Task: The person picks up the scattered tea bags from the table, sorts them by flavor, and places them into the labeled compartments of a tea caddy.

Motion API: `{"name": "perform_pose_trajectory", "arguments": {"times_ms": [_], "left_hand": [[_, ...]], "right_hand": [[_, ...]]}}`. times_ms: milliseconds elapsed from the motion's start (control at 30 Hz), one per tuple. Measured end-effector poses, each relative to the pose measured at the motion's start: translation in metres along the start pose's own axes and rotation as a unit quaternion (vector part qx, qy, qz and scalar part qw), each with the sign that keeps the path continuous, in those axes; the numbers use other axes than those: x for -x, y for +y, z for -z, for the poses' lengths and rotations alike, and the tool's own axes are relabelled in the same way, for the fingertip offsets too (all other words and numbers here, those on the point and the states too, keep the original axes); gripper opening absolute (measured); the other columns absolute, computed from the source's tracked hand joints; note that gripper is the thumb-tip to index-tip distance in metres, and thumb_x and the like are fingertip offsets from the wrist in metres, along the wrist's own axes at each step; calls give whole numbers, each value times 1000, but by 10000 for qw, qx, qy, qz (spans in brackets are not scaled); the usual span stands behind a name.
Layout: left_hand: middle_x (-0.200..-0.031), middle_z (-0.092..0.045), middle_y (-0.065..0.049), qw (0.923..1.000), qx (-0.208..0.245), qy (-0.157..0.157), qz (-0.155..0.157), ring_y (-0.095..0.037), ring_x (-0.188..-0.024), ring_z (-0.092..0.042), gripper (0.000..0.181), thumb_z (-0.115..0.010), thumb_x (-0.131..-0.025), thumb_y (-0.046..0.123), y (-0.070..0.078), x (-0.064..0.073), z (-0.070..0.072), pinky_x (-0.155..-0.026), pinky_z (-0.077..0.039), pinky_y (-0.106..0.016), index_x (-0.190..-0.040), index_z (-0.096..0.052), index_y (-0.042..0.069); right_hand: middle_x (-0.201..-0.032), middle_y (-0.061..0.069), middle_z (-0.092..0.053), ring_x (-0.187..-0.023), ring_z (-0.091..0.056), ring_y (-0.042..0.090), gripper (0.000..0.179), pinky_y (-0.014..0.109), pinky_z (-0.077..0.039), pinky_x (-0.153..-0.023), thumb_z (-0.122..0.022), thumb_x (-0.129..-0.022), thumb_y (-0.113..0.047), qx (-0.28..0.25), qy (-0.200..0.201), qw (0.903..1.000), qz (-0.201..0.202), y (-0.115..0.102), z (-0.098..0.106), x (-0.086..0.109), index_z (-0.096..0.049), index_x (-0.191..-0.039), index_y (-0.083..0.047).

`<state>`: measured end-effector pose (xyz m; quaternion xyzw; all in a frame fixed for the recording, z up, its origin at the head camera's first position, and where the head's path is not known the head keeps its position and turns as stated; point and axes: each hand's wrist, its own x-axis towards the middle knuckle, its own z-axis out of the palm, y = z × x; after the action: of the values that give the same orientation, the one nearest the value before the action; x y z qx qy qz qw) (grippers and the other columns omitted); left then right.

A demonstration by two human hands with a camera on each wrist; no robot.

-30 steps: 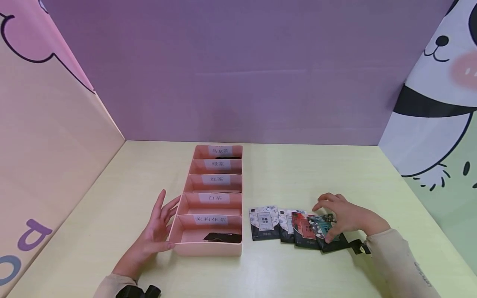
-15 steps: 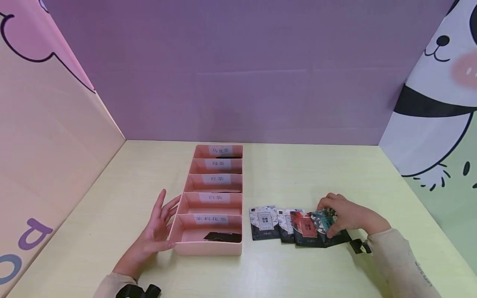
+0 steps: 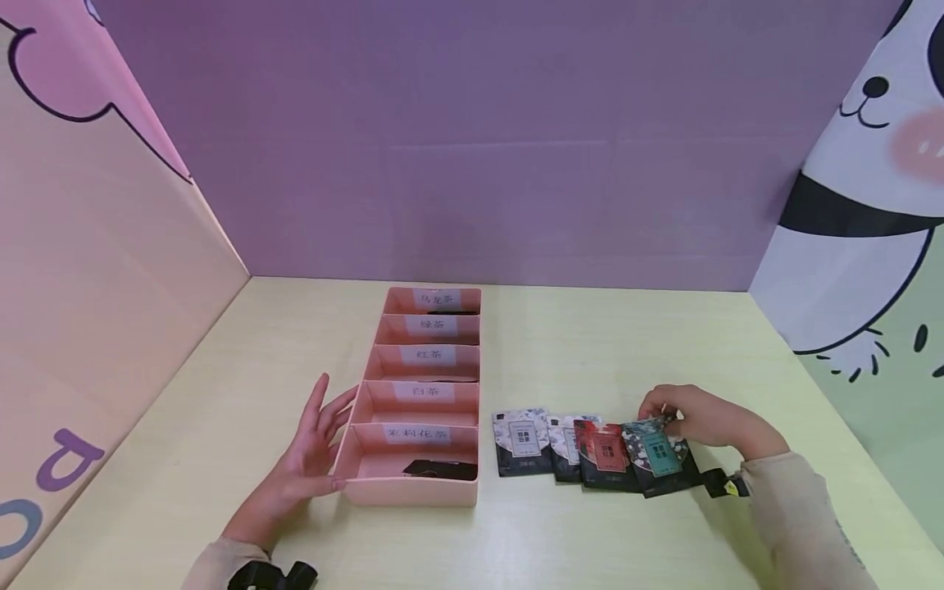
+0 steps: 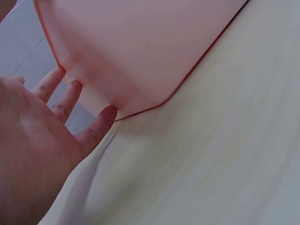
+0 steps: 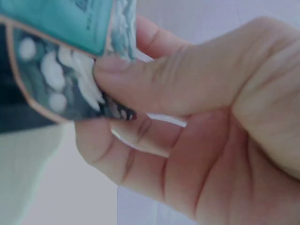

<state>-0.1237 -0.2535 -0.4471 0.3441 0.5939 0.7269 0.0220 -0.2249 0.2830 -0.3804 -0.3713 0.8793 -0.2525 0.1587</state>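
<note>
My right hand [image 3: 711,418] pinches a black tea sachet with a teal label [image 3: 660,455] by its upper corner. The right wrist view shows the thumb on the front of this tea sachet [image 5: 56,70] and fingers behind it. To its left lie a red-labelled tea sachet [image 3: 608,456] and two tea sachets with white labels, one [image 3: 525,441] farthest left, overlapping in a row. My left hand [image 3: 298,459] touches the near left side of a pink divided box [image 3: 413,493] with spread, fairly straight fingers; the left wrist view shows fingertips against its wall [image 4: 136,51].
Paper labels mark the box's several compartments. A dark sachet [image 3: 441,469] lies in the nearest one, and dark edges show in some farther ones. A purple wall [image 3: 501,147] stands behind the table [image 3: 590,344], with printed panels on both sides.
My right hand has shifted from over the teal-labelled tea sachet to its upper corner and now pinches it; its label shows more fully. My left hand stays at the box.
</note>
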Motion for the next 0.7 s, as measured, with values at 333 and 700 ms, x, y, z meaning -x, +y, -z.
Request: {"name": "perform_pose_trajectory", "arguments": {"times_ms": [333,700], "left_hand": [[-163,-18,-1,10000,-41,6,27,-13,-146,-23,120,-69,-80,-7,3,-3,3,-112,-27,-25,-157,19,19],[-163,-17,-1,9999,145,-21,25,-12,-146,-23,120,-66,-79,-12,1,0,1,-112,-26,-25,-157,20,20]], "right_hand": [[-98,-1,-67,-85,-62,17,28,31,-53,-72,-68,-83,12,-130,246,9996,-28,-12,18,-5,-71,-105,-5],[-100,3,-69,-82,-62,12,31,28,-53,-68,-68,-83,15,-67,1131,9930,327,-34,23,-36,-74,-108,-1]]}}
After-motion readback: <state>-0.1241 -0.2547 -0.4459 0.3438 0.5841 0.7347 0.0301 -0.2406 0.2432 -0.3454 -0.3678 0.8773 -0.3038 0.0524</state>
